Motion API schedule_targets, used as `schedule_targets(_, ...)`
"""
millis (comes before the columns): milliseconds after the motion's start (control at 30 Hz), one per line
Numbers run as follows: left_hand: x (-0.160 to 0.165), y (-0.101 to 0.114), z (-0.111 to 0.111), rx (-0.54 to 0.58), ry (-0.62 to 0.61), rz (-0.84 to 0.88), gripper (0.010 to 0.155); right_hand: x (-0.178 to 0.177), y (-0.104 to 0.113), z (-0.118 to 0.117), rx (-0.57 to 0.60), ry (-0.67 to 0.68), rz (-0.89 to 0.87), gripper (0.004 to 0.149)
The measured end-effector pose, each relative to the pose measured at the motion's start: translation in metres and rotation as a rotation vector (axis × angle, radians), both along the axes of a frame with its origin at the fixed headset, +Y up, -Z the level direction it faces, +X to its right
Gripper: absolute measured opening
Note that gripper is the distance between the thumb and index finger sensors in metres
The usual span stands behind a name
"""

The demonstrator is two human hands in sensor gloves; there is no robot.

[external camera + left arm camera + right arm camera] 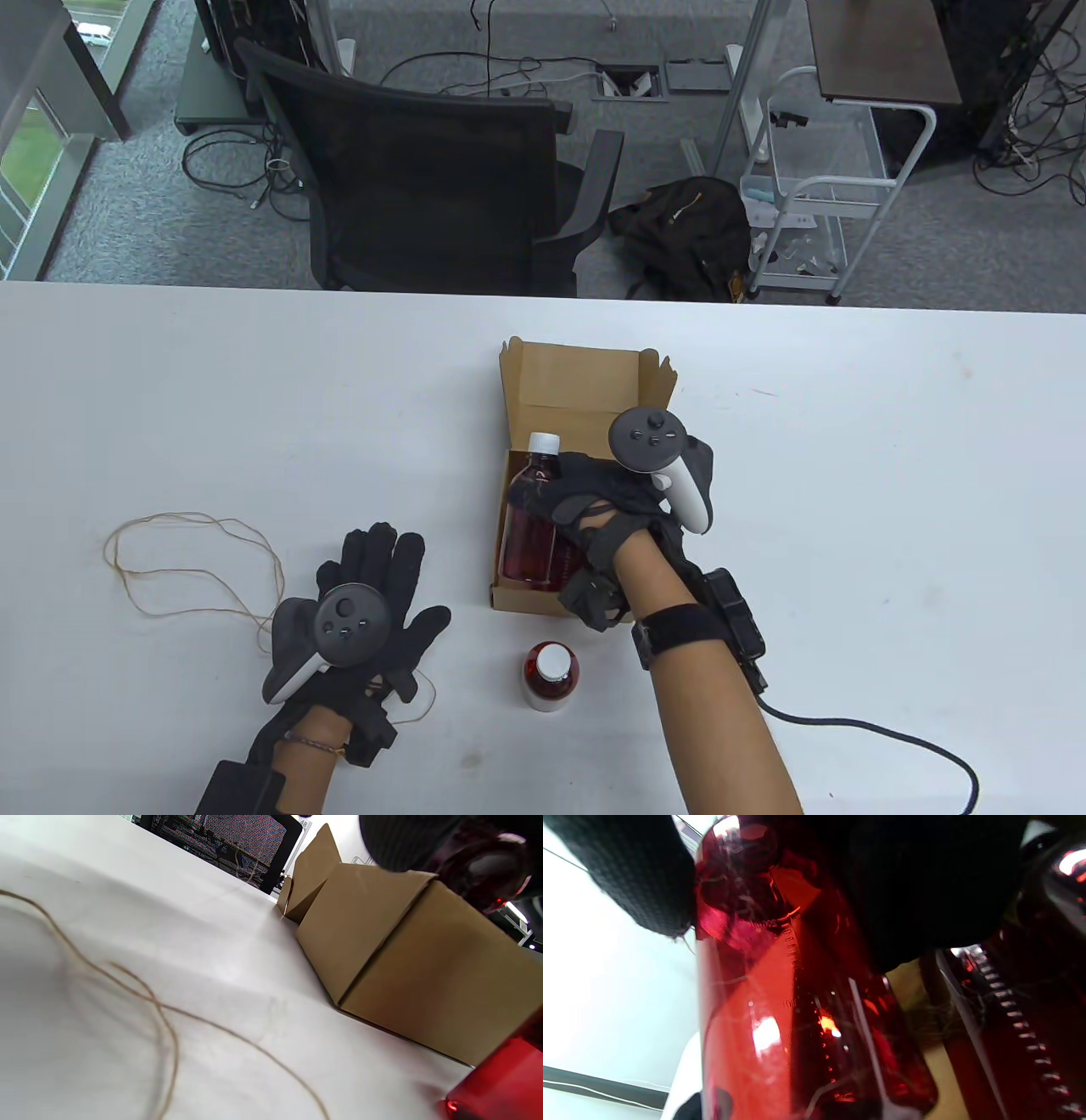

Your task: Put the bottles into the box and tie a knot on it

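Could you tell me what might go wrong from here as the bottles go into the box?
1. The right hand grips a red bottle low in the box; the right wrist view shows another bottle close beside it, so they may knock or jam.
2. The standing bottle sits just beneath the right forearm and could be tipped over.
3. The string runs under the left hand, flat on the table, and may snag.
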State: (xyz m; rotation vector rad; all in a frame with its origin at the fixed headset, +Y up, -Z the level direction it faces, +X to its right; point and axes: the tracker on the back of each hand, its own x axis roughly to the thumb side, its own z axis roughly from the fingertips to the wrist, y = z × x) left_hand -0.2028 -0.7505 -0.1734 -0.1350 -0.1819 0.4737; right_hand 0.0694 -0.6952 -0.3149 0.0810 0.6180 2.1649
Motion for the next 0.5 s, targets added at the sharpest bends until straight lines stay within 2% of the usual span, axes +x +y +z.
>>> schedule_targets(67,-0.001,0.0,-0.001,-0.003,0.001,0.0,0.093,-0.003,-0.007,-0.003,-0.06,-0.002,0.065,0.086)
schedule_targets(267,-0.002,-0.002,-0.002,-0.015,0.005,0.001,0.093,-0.012,-0.019,-0.006,-0.069,0.011,0.181,0.086)
schedule_targets(433,-0.001,-0.002,-0.002,-0.015,0.004,-0.001,0.092,-0.014,-0.018,-0.006,-0.026,0.036,0.268,0.085)
schedule_targets(500,-0.001,-0.002,-0.002,-0.017,0.003,-0.006,0.093,-0.014,-0.016,-0.005,-0.001,0.027,0.311,0.08)
